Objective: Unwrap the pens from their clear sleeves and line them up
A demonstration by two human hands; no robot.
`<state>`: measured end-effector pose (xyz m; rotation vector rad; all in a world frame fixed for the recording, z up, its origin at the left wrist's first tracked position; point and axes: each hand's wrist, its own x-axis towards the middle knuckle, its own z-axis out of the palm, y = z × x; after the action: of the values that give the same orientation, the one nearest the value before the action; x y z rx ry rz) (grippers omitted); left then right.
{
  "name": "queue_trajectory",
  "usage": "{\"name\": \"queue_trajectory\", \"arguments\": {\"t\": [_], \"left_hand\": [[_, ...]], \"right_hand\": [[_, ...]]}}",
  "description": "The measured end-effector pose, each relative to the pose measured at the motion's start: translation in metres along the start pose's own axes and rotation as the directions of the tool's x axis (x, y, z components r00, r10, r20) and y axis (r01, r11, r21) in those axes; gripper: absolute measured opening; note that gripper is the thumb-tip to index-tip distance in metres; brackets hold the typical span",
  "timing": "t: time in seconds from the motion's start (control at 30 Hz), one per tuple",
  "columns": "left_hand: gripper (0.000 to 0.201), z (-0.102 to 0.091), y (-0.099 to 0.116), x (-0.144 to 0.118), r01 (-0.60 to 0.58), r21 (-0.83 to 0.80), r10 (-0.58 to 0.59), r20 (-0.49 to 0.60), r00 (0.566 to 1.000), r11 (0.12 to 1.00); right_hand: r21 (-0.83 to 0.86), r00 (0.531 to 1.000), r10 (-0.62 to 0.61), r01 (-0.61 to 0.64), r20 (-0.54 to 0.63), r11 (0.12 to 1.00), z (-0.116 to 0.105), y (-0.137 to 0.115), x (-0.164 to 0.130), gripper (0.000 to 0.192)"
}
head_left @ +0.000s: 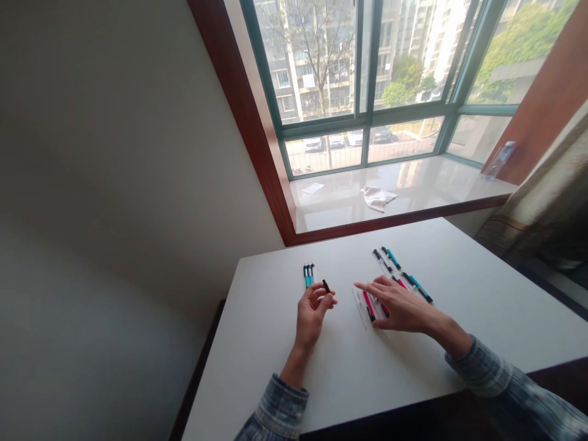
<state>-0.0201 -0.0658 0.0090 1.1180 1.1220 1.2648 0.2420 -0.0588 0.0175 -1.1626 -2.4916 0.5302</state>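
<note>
Left hand: the left hand (313, 310) is lifted a little off the white table (275, 343), and its fingertips are pinched together on a small black pen piece (326, 286), maybe a cap.
Right hand: the right hand (395, 304) lies flat with its fingers spread apart over loose pen parts. It grips nothing; it only touches them.
Where the piece is: it sticks up out of the left pinch, between the two hands.
Finished pens: two blue pens (308, 274) lie side by side just past the left fingertips, on the window side. They look put together, so I think that part is done.
Under the right hand: a red pen body (368, 304) and a thin clear piece (359, 306) lie by the right fingers, on the side nearest the left hand.
Past the right hand: more blue and black pen parts (404, 274) lie in a row going away from the right fingers.
How far along: I think it is an early stage. Two pens look done, and many parts are loose.
Cannot tell: which pen the black piece belongs to.
</note>
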Motion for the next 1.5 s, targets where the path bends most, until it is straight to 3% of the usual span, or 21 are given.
{"name": "queue_trajectory", "arguments": {"t": [0.2,0.33,0.43,0.73,0.9,0.97,1.1,1.17,1.37,1.5], "left_hand": [[0.044,-0.003,0.001,-0.001,0.054,-0.008,-0.054,0.036,0.998,0.999],[0.041,-0.004,0.000,-0.001,0.061,-0.031,-0.058,0.081,0.995,0.998],[0.041,-0.006,-0.001,-0.001,0.049,-0.028,-0.046,0.103,0.994,0.998],[0.038,-0.006,0.001,0.000,0.037,-0.001,-0.037,0.151,0.988,0.999],[0.039,-0.007,0.001,0.001,0.046,-0.014,-0.044,0.157,0.987,0.999],[0.040,-0.008,-0.001,0.002,0.051,-0.040,-0.046,0.133,0.990,0.998],[0.039,-0.009,-0.003,0.003,0.074,-0.100,-0.062,0.116,0.991,0.992],[0.039,-0.008,-0.003,0.003,0.081,-0.108,-0.068,0.118,0.991,0.991],[0.039,-0.005,0.001,0.002,0.093,-0.062,-0.085,0.122,0.989,0.994],[0.039,-0.005,0.001,0.002,0.089,-0.044,-0.083,0.126,0.989,0.995]], "right_hand": [[0.013,0.981,-0.032,0.035,-0.189,0.999,0.005,-0.025,0.007,0.109],[0.046,0.951,-0.128,0.147,-0.283,0.988,0.023,-0.053,0.018,0.109],[0.045,0.930,-0.156,0.181,-0.332,0.983,0.036,-0.060,0.025,0.111],[0.019,0.927,-0.155,0.172,-0.342,0.985,0.042,-0.058,0.028,0.110],[0.031,0.923,-0.164,0.186,-0.349,0.982,0.036,-0.056,0.027,0.105],[0.032,0.916,-0.130,0.154,-0.380,0.988,0.029,-0.046,0.023,0.095],[-0.054,0.910,-0.030,0.008,-0.413,0.998,0.020,-0.015,0.013,0.041],[-0.096,0.923,-0.007,-0.033,-0.385,0.995,0.021,-0.003,0.010,0.025],[-0.095,0.943,-0.012,-0.021,-0.332,0.995,0.035,0.005,0.014,0.018],[-0.031,0.947,-0.057,0.050,-0.315,0.998,0.035,0.000,0.019,0.003]]}}
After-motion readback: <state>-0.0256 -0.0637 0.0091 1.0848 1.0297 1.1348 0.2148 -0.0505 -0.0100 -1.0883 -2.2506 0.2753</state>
